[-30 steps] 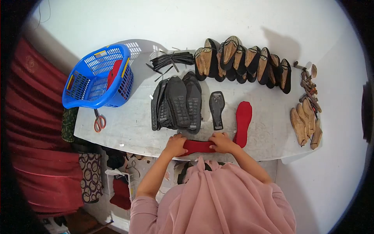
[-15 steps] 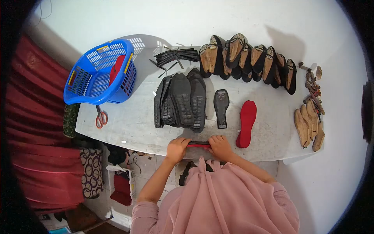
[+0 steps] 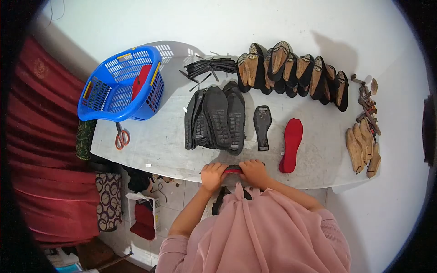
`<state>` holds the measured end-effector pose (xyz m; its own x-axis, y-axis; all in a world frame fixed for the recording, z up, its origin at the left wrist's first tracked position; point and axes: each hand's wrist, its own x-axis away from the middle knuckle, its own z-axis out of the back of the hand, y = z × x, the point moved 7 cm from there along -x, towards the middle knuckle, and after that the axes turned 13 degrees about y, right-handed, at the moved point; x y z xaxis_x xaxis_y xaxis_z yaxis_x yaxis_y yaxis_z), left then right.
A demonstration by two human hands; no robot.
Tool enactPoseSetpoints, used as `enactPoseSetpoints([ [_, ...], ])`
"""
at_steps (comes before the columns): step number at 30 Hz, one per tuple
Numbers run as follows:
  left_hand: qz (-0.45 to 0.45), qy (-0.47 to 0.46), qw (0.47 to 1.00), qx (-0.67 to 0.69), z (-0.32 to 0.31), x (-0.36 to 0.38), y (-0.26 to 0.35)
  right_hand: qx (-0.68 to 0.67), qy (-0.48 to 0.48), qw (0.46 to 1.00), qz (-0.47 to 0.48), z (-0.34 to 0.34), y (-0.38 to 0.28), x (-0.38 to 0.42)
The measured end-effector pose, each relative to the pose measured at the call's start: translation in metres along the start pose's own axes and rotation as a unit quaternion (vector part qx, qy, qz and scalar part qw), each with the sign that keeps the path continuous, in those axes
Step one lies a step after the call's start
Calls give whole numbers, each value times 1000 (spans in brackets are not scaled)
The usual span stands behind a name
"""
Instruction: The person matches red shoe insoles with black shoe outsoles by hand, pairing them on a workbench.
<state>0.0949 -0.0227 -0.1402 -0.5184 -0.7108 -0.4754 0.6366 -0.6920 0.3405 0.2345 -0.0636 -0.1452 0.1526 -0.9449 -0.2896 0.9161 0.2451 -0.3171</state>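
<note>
My left hand (image 3: 213, 177) and my right hand (image 3: 254, 173) are wrapped round a shoe sole (image 3: 233, 169) with a black layer and a red layer, seen edge-on at the table's front edge. Only a short stretch of it shows between my fists. Just beyond it on the table, a stack of black shoe soles (image 3: 216, 118) lies tread side up. To the right of the stack is a single black sole (image 3: 262, 127). Farther right rest red insoles (image 3: 291, 143), one partly over another.
Black shoes on wooden lasts (image 3: 291, 73) line the back, beside black strips (image 3: 210, 66). A blue basket (image 3: 120, 111) holding a red piece (image 3: 141, 81) and orange-handled scissors (image 3: 121, 139) are left. Loose wooden lasts (image 3: 362, 148) and tools (image 3: 368, 109) lie right.
My hands have come closer together along the sole, the right one shifting left over it. The whole view has shifted slightly, so the table things appear a little farther right.
</note>
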Motion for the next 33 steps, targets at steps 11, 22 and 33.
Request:
enactPoseSetpoints([
  [11, -37, 48, 997, 51, 7, 3, 3, -18, 72, 995, 73, -8, -13, 5],
  [22, 20, 13, 982, 190, 14, 15, -28, 2, 87, 993, 79, -19, -14, 11],
  [33, 64, -8, 986, 151, 7, 21, -34, -29, 98, 995, 21, 3, 30, 36],
])
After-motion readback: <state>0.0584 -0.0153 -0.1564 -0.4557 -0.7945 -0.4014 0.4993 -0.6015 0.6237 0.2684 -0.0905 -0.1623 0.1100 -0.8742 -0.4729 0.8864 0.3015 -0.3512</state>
